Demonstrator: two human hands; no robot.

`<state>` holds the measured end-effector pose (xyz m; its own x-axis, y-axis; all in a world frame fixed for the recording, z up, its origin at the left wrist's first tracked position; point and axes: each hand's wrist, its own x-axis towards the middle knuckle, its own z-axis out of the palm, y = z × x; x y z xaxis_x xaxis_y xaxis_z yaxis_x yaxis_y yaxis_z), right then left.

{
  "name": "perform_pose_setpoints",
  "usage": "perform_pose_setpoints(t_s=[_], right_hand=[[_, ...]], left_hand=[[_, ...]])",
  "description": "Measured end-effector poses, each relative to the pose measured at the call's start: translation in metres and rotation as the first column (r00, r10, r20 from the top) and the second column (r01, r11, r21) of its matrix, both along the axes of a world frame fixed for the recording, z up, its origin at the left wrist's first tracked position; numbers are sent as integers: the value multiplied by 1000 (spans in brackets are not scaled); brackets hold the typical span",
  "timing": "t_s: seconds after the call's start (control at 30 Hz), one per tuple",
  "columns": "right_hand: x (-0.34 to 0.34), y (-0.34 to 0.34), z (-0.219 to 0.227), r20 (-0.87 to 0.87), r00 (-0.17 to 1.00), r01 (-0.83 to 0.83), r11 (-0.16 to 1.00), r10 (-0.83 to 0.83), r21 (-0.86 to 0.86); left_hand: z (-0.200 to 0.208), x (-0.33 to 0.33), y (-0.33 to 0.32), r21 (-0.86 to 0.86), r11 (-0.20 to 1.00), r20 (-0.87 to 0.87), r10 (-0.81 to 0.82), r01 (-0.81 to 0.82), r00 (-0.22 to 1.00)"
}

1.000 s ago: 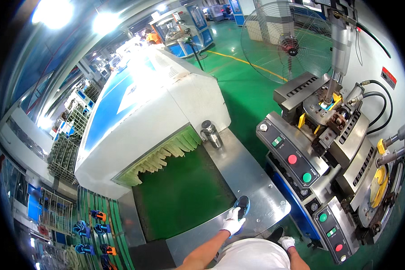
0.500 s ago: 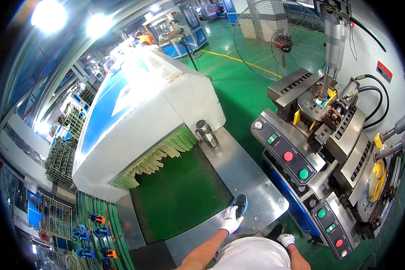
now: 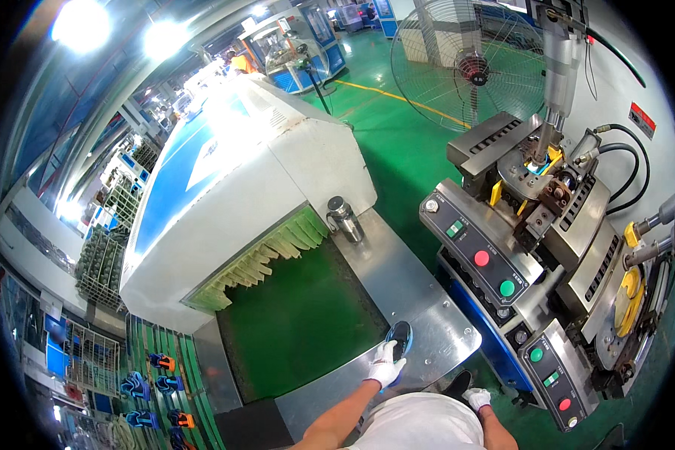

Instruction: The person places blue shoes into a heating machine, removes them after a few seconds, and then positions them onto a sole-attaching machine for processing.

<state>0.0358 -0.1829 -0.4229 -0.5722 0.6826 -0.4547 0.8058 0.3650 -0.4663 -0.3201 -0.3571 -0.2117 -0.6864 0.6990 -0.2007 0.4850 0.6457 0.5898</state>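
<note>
A dark shoe with a blue lining lies at the near end of a steel conveyor table, beside its green belt, with a person's white-gloved left hand closed over the heel end. The gloved right hand hangs low by the hip, curled, and whether it holds anything cannot be told. One steel flask stands on the table by the mouth of a white tunnel oven hung with yellow-green strips, a press with three green and two red buttons stands to the right, and one large fan stands on the green factory floor.
</note>
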Motion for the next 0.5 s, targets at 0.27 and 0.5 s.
perform_pose_setpoints(t_s=[0.27,0.5], right_hand=[[3,-1,-5,-4,944,318,916,-329,-243],[-11,-10,24,-28,981,185,970,-192,-157]], left_hand=[[-4,1,3,12,1000,-43,-19,20,999],[-8,-1,-13,-33,999,-30,10,-11,1000]])
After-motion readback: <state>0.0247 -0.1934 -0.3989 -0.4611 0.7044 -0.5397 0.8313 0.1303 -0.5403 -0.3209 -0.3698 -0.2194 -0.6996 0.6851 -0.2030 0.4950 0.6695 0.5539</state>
